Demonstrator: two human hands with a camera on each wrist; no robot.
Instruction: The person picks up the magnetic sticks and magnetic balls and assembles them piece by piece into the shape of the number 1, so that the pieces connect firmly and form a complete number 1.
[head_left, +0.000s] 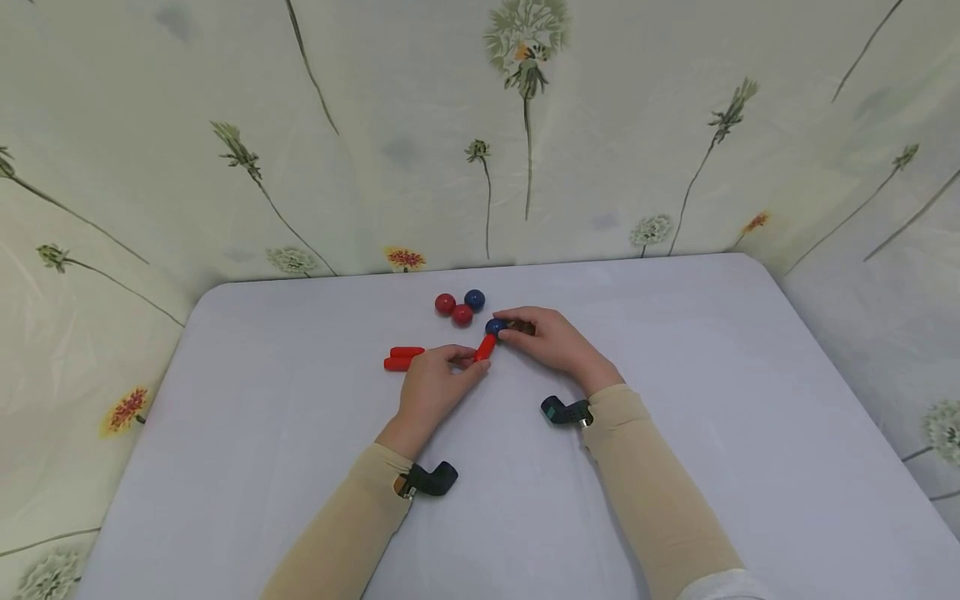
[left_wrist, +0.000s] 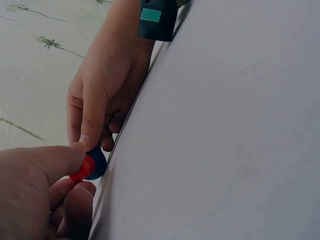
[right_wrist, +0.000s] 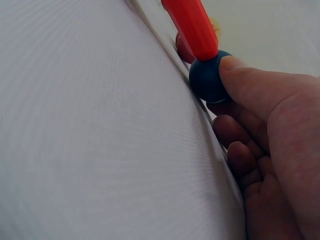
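My left hand (head_left: 437, 385) pinches a red plastic rod (head_left: 485, 347) between thumb and fingers. At the rod's far end is a blue ball (head_left: 493, 327), gripped by the thumb and fingers of my right hand (head_left: 553, 340). In the right wrist view the rod (right_wrist: 192, 30) meets the ball (right_wrist: 207, 82) end-on, and the ball is close to the tabletop. From the left wrist, much of the rod (left_wrist: 84, 169) is covered by the left fingers, with the ball (left_wrist: 99, 164) just behind it.
Beyond the hands, a red ball (head_left: 445, 303), a second red ball (head_left: 462, 315) and another blue ball (head_left: 475, 300) sit clustered. Two more red rods (head_left: 397, 364) lie side by side left of the left hand. A white cloth (head_left: 300, 467) covers the table; a flowered curtain (head_left: 375, 167) hangs behind.
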